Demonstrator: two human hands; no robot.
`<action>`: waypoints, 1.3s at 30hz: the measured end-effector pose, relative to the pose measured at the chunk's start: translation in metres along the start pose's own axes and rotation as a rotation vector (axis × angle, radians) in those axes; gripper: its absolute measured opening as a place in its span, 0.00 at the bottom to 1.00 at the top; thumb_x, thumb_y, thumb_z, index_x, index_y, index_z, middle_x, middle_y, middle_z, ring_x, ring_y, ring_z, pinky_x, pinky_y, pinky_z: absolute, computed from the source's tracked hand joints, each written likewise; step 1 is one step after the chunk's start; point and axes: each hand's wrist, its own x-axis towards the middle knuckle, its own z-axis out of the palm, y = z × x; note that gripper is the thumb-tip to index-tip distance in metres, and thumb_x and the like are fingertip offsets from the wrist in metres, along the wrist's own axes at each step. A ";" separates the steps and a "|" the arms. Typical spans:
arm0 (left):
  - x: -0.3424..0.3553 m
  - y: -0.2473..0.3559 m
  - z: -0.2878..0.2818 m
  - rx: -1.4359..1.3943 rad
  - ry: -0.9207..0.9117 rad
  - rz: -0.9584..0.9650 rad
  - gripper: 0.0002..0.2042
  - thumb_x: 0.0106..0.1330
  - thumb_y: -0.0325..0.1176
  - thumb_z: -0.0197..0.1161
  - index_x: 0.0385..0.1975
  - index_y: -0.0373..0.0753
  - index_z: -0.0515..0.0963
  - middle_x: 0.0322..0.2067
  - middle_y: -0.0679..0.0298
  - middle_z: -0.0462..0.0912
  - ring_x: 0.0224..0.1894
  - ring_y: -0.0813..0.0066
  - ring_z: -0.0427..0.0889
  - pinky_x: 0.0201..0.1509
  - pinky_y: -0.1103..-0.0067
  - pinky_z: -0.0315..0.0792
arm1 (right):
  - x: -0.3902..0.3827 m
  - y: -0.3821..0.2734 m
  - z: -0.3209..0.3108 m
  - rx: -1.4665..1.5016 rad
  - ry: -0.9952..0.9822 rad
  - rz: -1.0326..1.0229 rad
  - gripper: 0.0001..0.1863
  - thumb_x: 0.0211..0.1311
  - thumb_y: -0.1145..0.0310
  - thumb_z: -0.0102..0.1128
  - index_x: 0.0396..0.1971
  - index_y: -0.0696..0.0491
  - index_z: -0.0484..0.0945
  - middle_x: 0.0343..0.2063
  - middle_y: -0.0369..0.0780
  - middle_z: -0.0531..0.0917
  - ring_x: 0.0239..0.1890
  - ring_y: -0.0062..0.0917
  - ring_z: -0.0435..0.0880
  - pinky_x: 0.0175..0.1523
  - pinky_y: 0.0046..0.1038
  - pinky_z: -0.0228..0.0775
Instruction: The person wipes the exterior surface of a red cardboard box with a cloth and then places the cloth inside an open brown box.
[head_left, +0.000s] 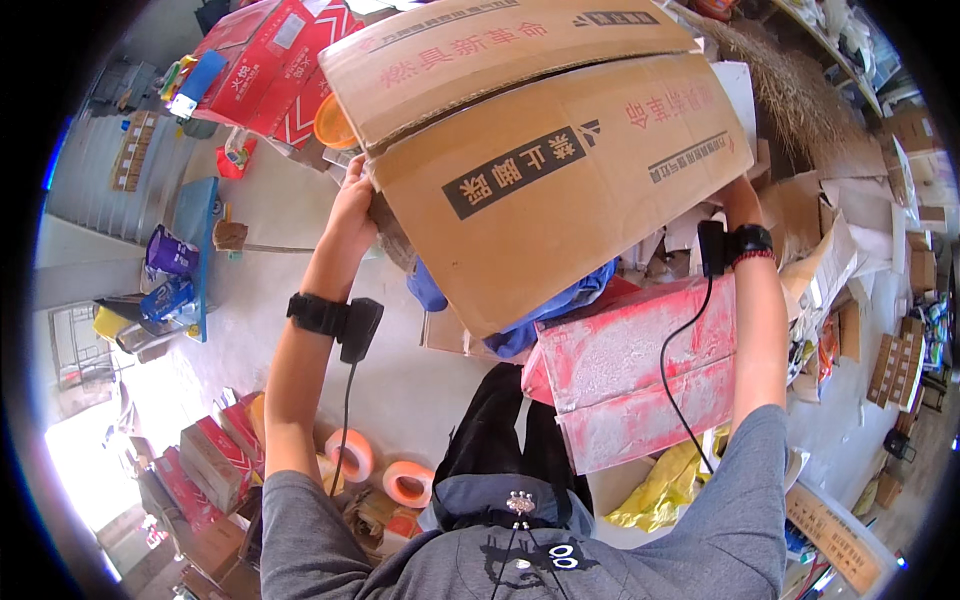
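A large brown cardboard box [545, 235], tilted and with printed flaps, fills the upper middle. My left hand [355, 200] is closed on its left edge. At the box's right edge, my right hand [738, 200] reaches underneath, with its fingers hidden. Blue cloth [560, 310] shows just below the box. Nearer my body lies a dusty pink-red box [640, 375], partly under the cloth. Both my wrists wear black straps with small devices and cables.
Red boxes [255, 70] and an orange round object [335, 125] sit at upper left. Straw bristles [790, 90] and cardboard scraps [820, 280] crowd the right. Orange rolls [405, 480], stacked cartons [210, 460] and a yellow bag [650, 500] lie low around me.
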 end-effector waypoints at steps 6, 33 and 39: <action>0.034 0.028 0.019 0.210 0.009 0.040 0.14 0.66 0.28 0.48 0.52 0.38 0.65 0.43 0.61 0.77 0.42 0.73 0.78 0.47 0.75 0.73 | 0.008 0.001 0.016 -0.060 0.108 -0.051 0.30 0.53 0.41 0.43 0.58 0.33 0.64 0.62 0.30 0.62 0.65 0.35 0.55 0.68 0.48 0.40; -0.048 -0.035 -0.029 0.618 0.251 0.274 0.09 0.66 0.26 0.47 0.43 0.34 0.72 0.39 0.65 0.76 0.44 0.79 0.73 0.48 0.83 0.65 | 0.012 0.003 0.036 -3.483 -0.113 -1.147 0.27 0.54 0.37 0.50 0.48 0.39 0.71 0.48 0.33 0.73 0.46 0.28 0.69 0.47 0.33 0.63; -0.109 -0.024 -0.032 0.680 0.362 0.575 0.08 0.65 0.24 0.48 0.40 0.35 0.73 0.37 0.67 0.76 0.40 0.82 0.73 0.43 0.85 0.64 | -0.046 -0.022 0.048 -3.826 -0.398 -1.821 0.25 0.59 0.45 0.50 0.43 0.51 0.74 0.35 0.38 0.81 0.36 0.21 0.78 0.39 0.23 0.66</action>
